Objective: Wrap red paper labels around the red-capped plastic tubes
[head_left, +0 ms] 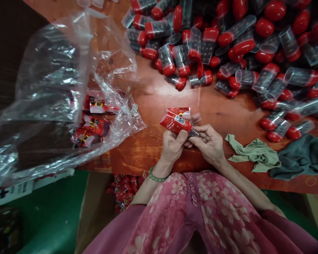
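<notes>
Above the table edge, my left hand is closed on a red printed wrapper with a white barcode label. The wrapper lies tilted, and a second red printed layer shows behind it. At the wrapper's right end a dark, see-through piece sticks out, with my right hand closed around it. The fingers of the right hand are bent, and some are hidden behind the piece. I cannot tell how far it reaches inside the wrapper.
Many clear tubes with red rounded ends are heaped across the back and right. At left lies a large clear plastic bag with red printed packets. A beige cloth and a dark cloth lie right. Below is a box of red packets.
</notes>
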The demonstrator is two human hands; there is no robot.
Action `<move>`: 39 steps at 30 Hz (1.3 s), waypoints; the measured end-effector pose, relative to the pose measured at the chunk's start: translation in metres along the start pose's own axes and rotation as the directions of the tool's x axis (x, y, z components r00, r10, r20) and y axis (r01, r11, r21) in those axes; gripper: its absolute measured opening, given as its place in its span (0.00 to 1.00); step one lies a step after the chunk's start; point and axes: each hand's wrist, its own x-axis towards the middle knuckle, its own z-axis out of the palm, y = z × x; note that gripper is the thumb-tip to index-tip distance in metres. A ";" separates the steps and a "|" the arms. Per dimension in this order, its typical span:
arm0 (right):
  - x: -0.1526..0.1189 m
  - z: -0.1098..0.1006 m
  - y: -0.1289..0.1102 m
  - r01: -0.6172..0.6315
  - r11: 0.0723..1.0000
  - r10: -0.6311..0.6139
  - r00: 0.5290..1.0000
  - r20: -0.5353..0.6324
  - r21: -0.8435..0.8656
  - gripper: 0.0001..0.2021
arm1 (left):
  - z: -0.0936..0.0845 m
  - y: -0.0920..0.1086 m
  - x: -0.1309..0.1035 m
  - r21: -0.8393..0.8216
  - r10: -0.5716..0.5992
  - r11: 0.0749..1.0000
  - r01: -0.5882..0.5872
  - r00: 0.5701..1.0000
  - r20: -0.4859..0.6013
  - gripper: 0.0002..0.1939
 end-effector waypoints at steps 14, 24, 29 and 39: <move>0.000 -0.004 -0.005 0.092 0.989 -0.103 0.990 -0.091 -0.115 0.17 | 0.003 0.002 0.007 -0.021 0.029 0.999 -0.027 0.993 0.113 0.13; 0.001 -0.007 -0.004 0.065 0.988 -0.072 0.996 -0.047 -0.138 0.15 | 0.002 0.002 0.008 -0.120 -0.026 0.992 0.034 0.997 0.067 0.21; 0.001 -0.004 -0.001 0.044 0.989 -0.057 0.995 -0.087 -0.141 0.14 | 0.005 0.003 0.007 -0.158 -0.089 0.984 0.087 0.996 -0.010 0.17; 0.005 -0.002 -0.004 -0.023 0.995 0.010 0.991 -0.130 -0.099 0.15 | 0.004 -0.002 0.004 -0.060 -0.068 0.996 0.070 0.997 0.033 0.19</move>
